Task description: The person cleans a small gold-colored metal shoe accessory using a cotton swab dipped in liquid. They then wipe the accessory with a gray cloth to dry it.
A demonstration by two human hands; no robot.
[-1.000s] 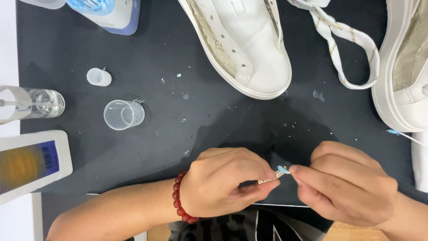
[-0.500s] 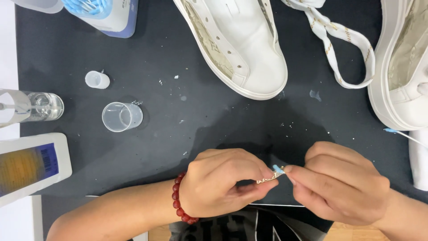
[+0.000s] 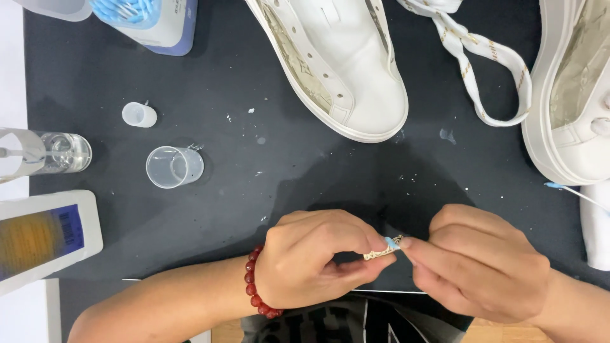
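At the mat's (image 3: 190, 209) near edge, a patterned shoelace end (image 3: 381, 251) is pinched in the left hand (image 3: 318, 267); a blue-tipped swab (image 3: 390, 242) is gripped by the right hand (image 3: 483, 267). The lace seems light, limp, best held near its tip.

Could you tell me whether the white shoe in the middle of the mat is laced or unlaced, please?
Unlaced. The white shoe shows bare eyelets, and a loose lace lies beside it on the mat.

There are two white shoes (image 3: 337, 70) (image 3: 572, 95), one loose lace (image 3: 483, 70), two small clear cups (image 3: 173, 166) (image 3: 139, 114), one glass jar (image 3: 54, 154), two hands (image 3: 318, 267) (image 3: 483, 263), and maybe one cotton swab (image 3: 572, 190) at the edge.
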